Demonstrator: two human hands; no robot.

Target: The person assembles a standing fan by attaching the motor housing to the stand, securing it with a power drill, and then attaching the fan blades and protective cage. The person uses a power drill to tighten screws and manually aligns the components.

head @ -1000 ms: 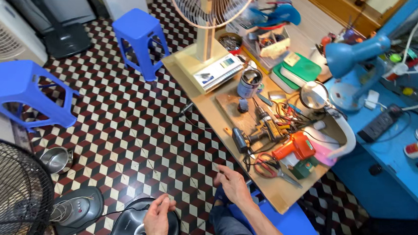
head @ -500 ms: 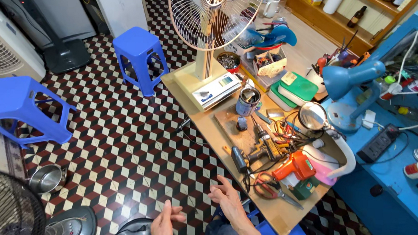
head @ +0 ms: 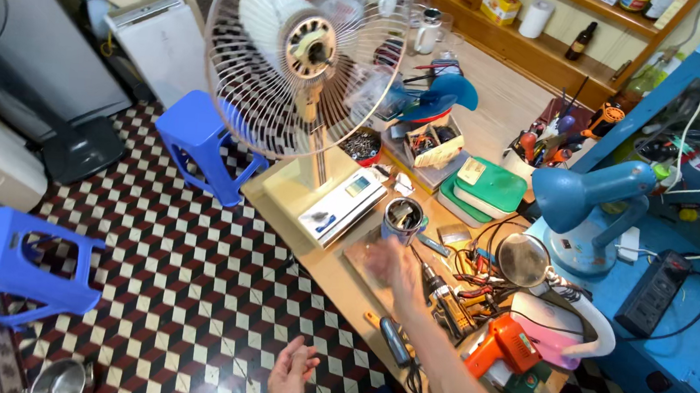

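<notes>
My right hand (head: 390, 265) stretches forward over the wooden workbench (head: 336, 278), blurred, fingers apart, just in front of a metal can (head: 403, 219) stuffed with small tools. It holds nothing that I can see. My left hand (head: 292, 373) hangs low over the tiled floor, open and empty. A desk fan (head: 311, 54) with a wire cage stands on its cream base (head: 341, 204) at the bench's far left. A loose blue fan blade (head: 437, 98) lies behind it. Right of my forearm lie a dark-handled screwdriver (head: 396, 342) and an orange power drill (head: 507, 351).
A blue desk lamp (head: 584, 196), a magnifier (head: 524, 260) and green boxes (head: 486, 185) crowd the bench's right side. A power strip (head: 655, 292) lies on the blue table. Two blue stools (head: 202, 141) (head: 9, 263) and a metal bowl (head: 62, 380) stand on the checkered floor.
My right hand has gone from the bench's near edge forward to the metal can. The view has moved closer to the fan. My left hand stays low and open.
</notes>
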